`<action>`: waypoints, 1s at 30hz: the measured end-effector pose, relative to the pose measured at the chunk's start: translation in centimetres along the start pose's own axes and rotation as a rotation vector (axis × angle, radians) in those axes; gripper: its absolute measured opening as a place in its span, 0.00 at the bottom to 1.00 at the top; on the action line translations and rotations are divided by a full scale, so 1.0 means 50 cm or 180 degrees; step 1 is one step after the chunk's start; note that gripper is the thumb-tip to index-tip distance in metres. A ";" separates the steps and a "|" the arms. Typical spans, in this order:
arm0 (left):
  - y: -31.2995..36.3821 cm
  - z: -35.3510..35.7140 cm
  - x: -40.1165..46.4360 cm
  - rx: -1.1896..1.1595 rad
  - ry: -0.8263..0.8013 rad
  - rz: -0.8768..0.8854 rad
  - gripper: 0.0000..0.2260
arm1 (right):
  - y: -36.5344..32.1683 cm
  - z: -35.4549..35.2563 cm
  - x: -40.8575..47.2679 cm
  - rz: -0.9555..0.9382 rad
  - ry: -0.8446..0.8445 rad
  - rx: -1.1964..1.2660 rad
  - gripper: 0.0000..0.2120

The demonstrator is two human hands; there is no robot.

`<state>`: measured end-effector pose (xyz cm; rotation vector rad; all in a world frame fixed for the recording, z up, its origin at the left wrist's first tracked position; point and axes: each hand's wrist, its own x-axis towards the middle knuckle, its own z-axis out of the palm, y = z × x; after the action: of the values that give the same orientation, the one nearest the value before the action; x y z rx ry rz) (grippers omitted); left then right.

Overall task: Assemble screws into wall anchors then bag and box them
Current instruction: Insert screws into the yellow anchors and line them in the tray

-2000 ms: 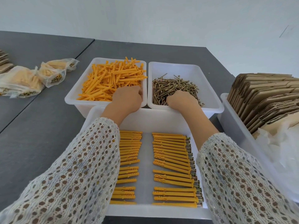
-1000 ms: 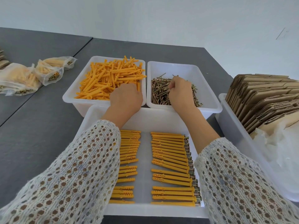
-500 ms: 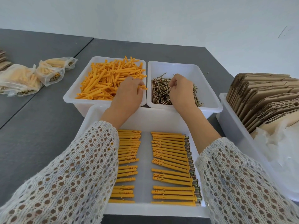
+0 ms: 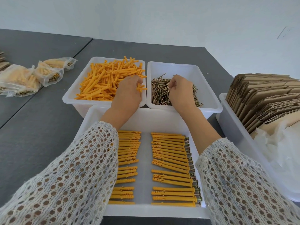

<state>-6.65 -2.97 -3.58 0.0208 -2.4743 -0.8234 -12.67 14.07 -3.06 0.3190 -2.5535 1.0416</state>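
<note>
Left hand fingers curled around orange anchors; right hand fingers curled, pinching among loose screws just beneath them.

two seconds ago the left hand lay knuckles-up, low at the near edge of the anchor bin; now it is raised, with fingers curled round orange anchors whose ends stick out toward the screw bin. the right hand has gone from resting flat on the near screws to a lifted pinch over the pile.
</note>
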 end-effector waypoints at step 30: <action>0.009 -0.006 -0.009 -0.0096 0.0061 0.0329 0.07 | -0.050 -0.015 -0.003 0.1653 0.0330 0.3129 0.15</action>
<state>-6.03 -2.70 -3.34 -0.1087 -2.4225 -0.8125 -11.51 12.85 -1.04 -0.1834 -1.8644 2.3834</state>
